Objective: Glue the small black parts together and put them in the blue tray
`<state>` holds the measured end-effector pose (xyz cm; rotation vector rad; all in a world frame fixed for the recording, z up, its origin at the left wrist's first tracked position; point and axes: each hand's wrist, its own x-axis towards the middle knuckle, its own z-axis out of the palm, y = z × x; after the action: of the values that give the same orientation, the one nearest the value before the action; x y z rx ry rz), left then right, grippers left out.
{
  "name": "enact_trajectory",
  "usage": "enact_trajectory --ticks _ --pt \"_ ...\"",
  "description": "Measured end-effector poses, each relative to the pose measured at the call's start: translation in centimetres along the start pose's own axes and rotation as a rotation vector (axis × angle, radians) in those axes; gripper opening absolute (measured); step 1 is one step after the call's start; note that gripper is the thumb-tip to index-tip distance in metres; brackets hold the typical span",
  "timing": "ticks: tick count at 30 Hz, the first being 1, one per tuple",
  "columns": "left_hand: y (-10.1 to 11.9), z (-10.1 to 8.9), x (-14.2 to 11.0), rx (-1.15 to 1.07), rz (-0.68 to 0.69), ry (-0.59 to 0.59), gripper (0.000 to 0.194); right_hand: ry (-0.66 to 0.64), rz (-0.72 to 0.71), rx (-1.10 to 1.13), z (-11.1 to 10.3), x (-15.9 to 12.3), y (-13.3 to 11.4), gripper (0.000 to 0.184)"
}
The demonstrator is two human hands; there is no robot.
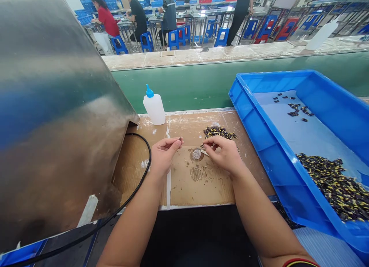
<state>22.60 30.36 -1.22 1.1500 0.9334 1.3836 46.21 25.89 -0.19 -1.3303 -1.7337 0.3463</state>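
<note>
My left hand point(164, 153) is pinched shut on a tiny dark part held just above the cardboard work mat point(198, 182). My right hand point(225, 153) is closed around a thin pale stick whose tip reaches toward a small round silvery dish point(196, 154) lying between both hands. Just beyond my right hand sits a small pile of black-and-yellow parts point(219, 132) on the mat.
A white squeeze bottle with a blue cap point(154, 107) stands at the mat's far edge. A blue bin point(305, 144) on the right holds many more dark parts. A large steel housing point(57, 117) and a black cable point(138, 182) fill the left. People sit at tables far behind.
</note>
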Motion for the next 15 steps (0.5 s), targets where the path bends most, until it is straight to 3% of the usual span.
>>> enact_trajectory --ticks 3,7,11,15 --pt "0.5 0.0 0.2 -0.234 -0.188 -0.039 0.043 0.074 0.057 0.127 0.4 -0.2 -1.0 0.007" --pt "0.7 0.3 0.0 -0.359 -0.31 -0.079 0.044 0.11 0.097 0.404 1.6 -0.8 -2.3 0.007" --pt "0.5 0.7 -0.2 -0.348 -0.346 -0.127 0.044 0.083 0.083 0.593 2.6 -1.2 -3.6 0.012" --pt "0.4 1.0 -0.4 -0.358 -0.326 -0.153 0.039 0.118 -0.085 0.515 2.6 -0.9 -4.5 0.015"
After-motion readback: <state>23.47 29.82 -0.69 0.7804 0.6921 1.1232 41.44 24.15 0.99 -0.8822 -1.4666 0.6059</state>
